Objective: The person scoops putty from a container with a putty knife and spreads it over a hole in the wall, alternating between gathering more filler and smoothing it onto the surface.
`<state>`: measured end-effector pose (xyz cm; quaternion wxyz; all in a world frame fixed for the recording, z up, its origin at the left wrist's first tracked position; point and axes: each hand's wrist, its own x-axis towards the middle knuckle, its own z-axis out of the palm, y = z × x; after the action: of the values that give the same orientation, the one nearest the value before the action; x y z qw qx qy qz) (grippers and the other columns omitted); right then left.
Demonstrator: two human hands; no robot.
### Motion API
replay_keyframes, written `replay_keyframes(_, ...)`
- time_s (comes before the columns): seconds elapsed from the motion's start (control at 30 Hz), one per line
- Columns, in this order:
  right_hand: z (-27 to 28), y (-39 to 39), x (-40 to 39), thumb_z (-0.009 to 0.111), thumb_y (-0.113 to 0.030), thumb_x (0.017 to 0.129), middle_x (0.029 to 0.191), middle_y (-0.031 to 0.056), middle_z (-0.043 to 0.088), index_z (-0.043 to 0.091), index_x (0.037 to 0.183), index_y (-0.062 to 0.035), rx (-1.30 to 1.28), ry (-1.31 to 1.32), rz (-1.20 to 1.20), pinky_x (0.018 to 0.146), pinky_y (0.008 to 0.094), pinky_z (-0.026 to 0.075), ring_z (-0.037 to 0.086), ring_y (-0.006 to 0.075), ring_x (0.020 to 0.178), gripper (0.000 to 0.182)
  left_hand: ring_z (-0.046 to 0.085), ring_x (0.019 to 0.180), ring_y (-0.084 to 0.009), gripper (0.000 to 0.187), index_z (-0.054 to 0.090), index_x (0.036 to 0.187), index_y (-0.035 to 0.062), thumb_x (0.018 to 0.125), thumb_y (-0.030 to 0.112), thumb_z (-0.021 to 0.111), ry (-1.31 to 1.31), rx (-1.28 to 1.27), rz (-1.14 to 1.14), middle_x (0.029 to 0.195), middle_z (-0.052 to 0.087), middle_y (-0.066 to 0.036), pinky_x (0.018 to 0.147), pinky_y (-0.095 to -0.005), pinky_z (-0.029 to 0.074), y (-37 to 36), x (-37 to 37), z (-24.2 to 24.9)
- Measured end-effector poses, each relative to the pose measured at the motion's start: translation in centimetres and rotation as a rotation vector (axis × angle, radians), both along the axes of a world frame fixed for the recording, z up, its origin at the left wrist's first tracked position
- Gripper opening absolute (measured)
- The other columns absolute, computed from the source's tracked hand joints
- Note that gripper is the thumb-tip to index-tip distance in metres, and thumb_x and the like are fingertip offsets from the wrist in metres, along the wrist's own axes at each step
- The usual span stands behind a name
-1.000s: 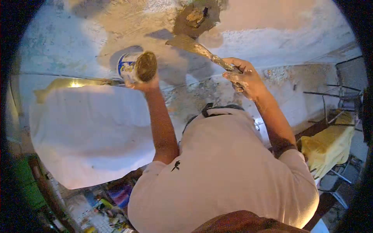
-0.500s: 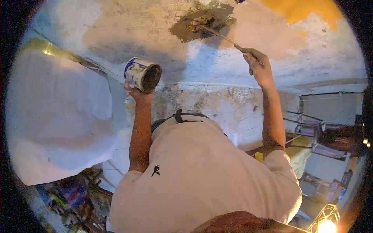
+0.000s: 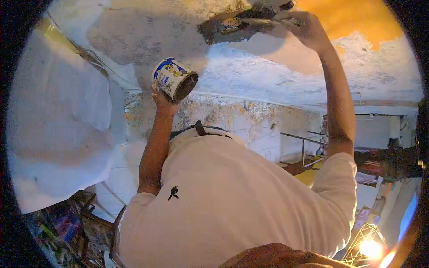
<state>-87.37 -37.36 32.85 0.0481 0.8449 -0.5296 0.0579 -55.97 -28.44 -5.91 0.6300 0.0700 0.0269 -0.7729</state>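
My left hand (image 3: 163, 101) is raised and grips the bottom of a small blue-and-white can (image 3: 174, 79), tilted so that its dark, mortar-smeared mouth faces right. Higher up, my right hand (image 3: 308, 27) is closed on the handle of a trowel (image 3: 250, 20). The blade lies against a dark wet patch of mortar (image 3: 219, 27) on the rough grey-white ceiling (image 3: 268, 71). Both arms reach up above my beige shirt (image 3: 232, 201).
A white sheet (image 3: 58, 125) hangs at the left. Part of the ceiling at the top right is orange (image 3: 348, 13). A crumbling wall (image 3: 250, 118) and metal frames (image 3: 308, 143) lie ahead. A bright lamp (image 3: 371, 248) glows at the bottom right, with clutter (image 3: 62, 228) at the bottom left.
My right hand has risen and moved right, bringing the trowel flatter against the wet patch. The can has shifted slightly up and right, and the view has tilted upward.
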Motion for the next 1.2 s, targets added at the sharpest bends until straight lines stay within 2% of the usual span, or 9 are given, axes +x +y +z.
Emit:
replay_keyframes(0.07, 0.2, -2.9, -1.0, 0.070, -0.015, 0.087, 0.094, 0.0172, 0.071, 0.068, 0.108, -0.0012, -0.046, 0.046, 0.167, 0.078, 0.0358, 0.053, 0.069, 0.0236, 0.085, 0.025, 0.056, 0.119, -0.0363, 0.069, 0.051, 0.135, 0.0095, 0.088, 0.060, 0.050, -0.211, 0.076, 0.106, 0.134, 0.056, -0.013, 0.101, -0.0526, 0.047, -0.9, -0.6, -2.7)
replay_keyframes(0.13, 0.8, -5.2, -0.3, 0.070, -0.016, 0.088, 0.087, 0.0134, 0.070, 0.068, 0.108, -0.0010, -0.048, 0.132, 0.184, 0.070, 0.0337, 0.053, 0.066, 0.0200, 0.074, 0.025, 0.055, 0.120, -0.0365, 0.068, 0.051, 0.135, 0.0098, 0.089, 0.059, 0.048, -0.132, 0.081, 0.089, 0.135, 0.055, -0.013, 0.101, -0.0534, 0.046, -0.4, 0.0, -1.1)
replay_keyframes(0.2, 1.7, -6.5, 2.2, 0.078, -0.022, 0.078, 0.090, 0.0163, 0.071, 0.073, 0.089, -0.0034, 0.003, 0.248, 0.076, 0.071, 0.0384, 0.054, 0.069, 0.0259, 0.080, 0.022, 0.055, 0.120, -0.0368, 0.067, 0.051, 0.135, 0.0101, 0.090, 0.058, 0.047, -0.057, 0.085, 0.071, 0.136, 0.055, -0.014, 0.102, -0.0542, 0.045, 0.0, 0.5, 0.1)
replay_keyframes(0.4, 5.0, -7.0, 6.6, 0.078, -0.028, 0.075, 0.085, 0.0199, 0.070, 0.071, 0.091, 0.0008, 0.059, 0.305, -0.208, 0.068, 0.0413, 0.054, 0.068, 0.0303, 0.077, 0.034, 0.055, 0.121, -0.0375, 0.065, 0.051, 0.135, 0.0101, 0.088, 0.054, 0.047, -0.066, 0.145, 0.066, 0.134, 0.056, -0.015, 0.102, -0.0555, 0.045, 0.6, 0.9, 3.1)
replay_keyframes(0.53, 5.7, -6.9, 6.6, 0.077, -0.030, 0.078, 0.084, 0.0188, 0.070, 0.070, 0.092, 0.0011, -0.120, 0.323, -0.096, 0.071, 0.0427, 0.054, 0.068, 0.0293, 0.076, 0.035, 0.056, 0.119, -0.0374, 0.066, 0.052, 0.135, 0.0096, 0.086, 0.054, 0.050, -0.021, 0.077, 0.041, 0.131, 0.058, -0.015, 0.102, -0.0543, 0.045, 0.4, 1.0, 1.8)
replay_keyframes(0.57, 5.9, -6.9, 6.8, 0.077, -0.030, 0.078, 0.084, 0.0188, 0.070, 0.070, 0.092, 0.0011, -0.120, 0.322, -0.096, 0.071, 0.0427, 0.054, 0.068, 0.0293, 0.076, 0.035, 0.057, 0.118, -0.0373, 0.066, 0.052, 0.134, 0.0096, 0.085, 0.053, 0.051, 0.020, -0.026, 0.028, 0.130, 0.059, -0.014, 0.102, -0.0541, 0.045, 0.1, 1.0, 0.7)
replay_keyframes(0.87, 8.0, -7.0, 6.9, 0.078, -0.027, 0.076, 0.080, 0.0135, 0.071, 0.072, 0.090, -0.0020, 0.014, 0.298, -0.189, 0.069, 0.0358, 0.053, 0.068, 0.0219, 0.074, 0.029, 0.057, 0.118, -0.0372, 0.067, 0.053, 0.134, 0.0097, 0.083, 0.054, 0.052, 0.035, 0.070, 0.018, 0.130, 0.059, -0.014, 0.101, -0.0538, 0.046, 0.1, 1.1, 0.4)
replay_keyframes(1.07, 9.2, -6.7, 6.3, 0.079, -0.023, 0.073, 0.080, 0.0101, 0.071, 0.073, 0.084, -0.0044, 0.014, 0.197, -0.036, 0.068, 0.0340, 0.053, 0.067, 0.0182, 0.073, 0.022, 0.057, 0.117, -0.0376, 0.067, 0.052, 0.135, 0.0092, 0.085, 0.053, 0.049, -0.014, 0.126, 0.015, 0.129, 0.060, -0.014, 0.100, -0.0548, 0.046, 0.8, 1.4, 3.2)
replay_keyframes(1.2, 11.0, -6.3, 5.7, 0.080, -0.020, 0.074, 0.081, 0.0077, 0.071, 0.073, 0.084, -0.0054, -0.003, 0.111, 0.044, 0.067, 0.0335, 0.052, 0.065, 0.0163, 0.073, 0.019, 0.058, 0.117, -0.0381, 0.066, 0.052, 0.135, 0.0088, 0.086, 0.053, 0.049, -0.027, 0.037, 0.039, 0.129, 0.060, -0.014, 0.099, -0.0547, 0.047, -0.3, 0.8, -0.3)
